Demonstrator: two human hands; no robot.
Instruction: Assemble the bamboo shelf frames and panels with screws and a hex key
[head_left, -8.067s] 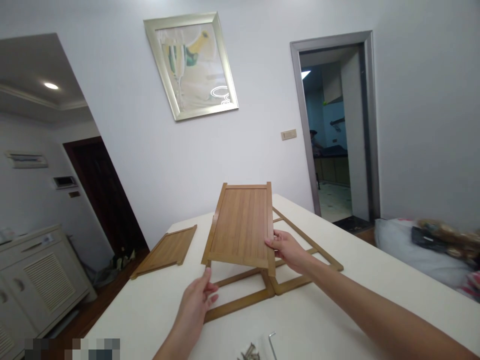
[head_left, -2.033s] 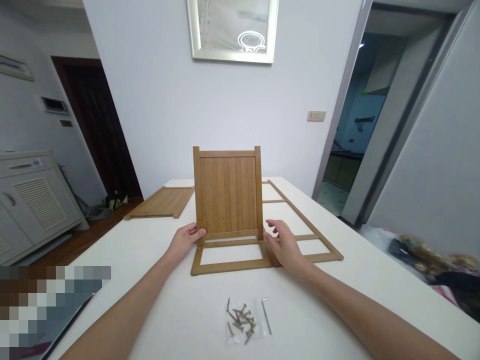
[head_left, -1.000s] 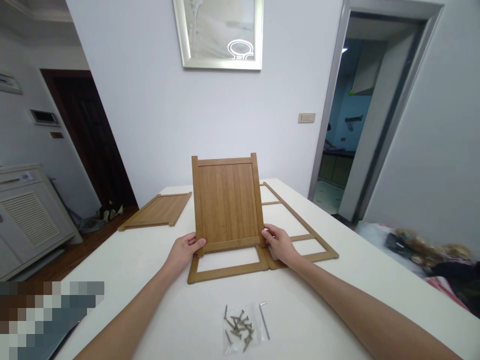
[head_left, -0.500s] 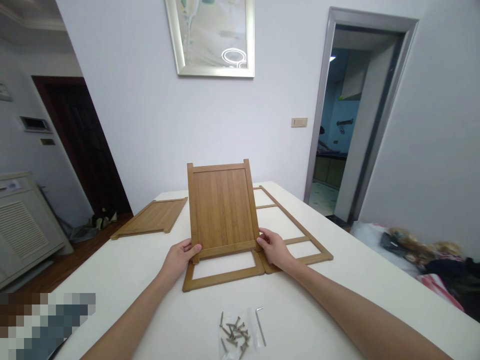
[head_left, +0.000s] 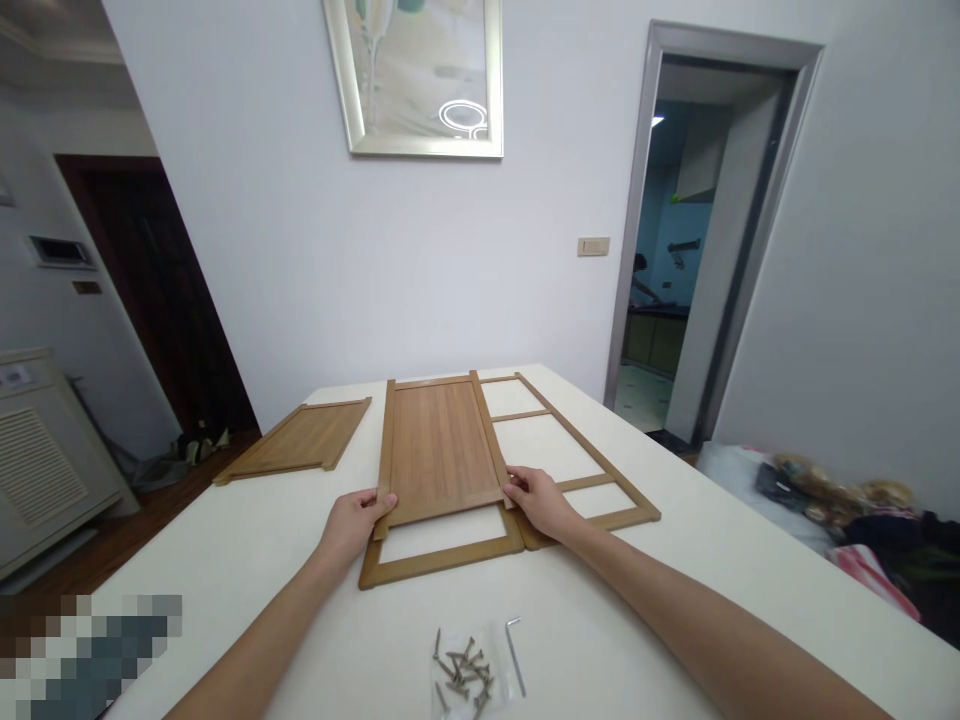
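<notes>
A slatted wooden panel lies tilted low over a wooden ladder-like frame on the white table. My left hand grips the panel's near left corner with fingers curled round its edge. Over at the near right corner, my right hand pinches the panel. A second open frame lies flat beside the first, to the right of my right hand.
Another wooden panel lies at the table's far left. Several screws and an Allen key rest near the front edge. A doorway opens at right; a white cabinet stands at left.
The panel stood upright on the frame a second ago; both hands have tipped it backwards until it lies nearly flat over the frame.
</notes>
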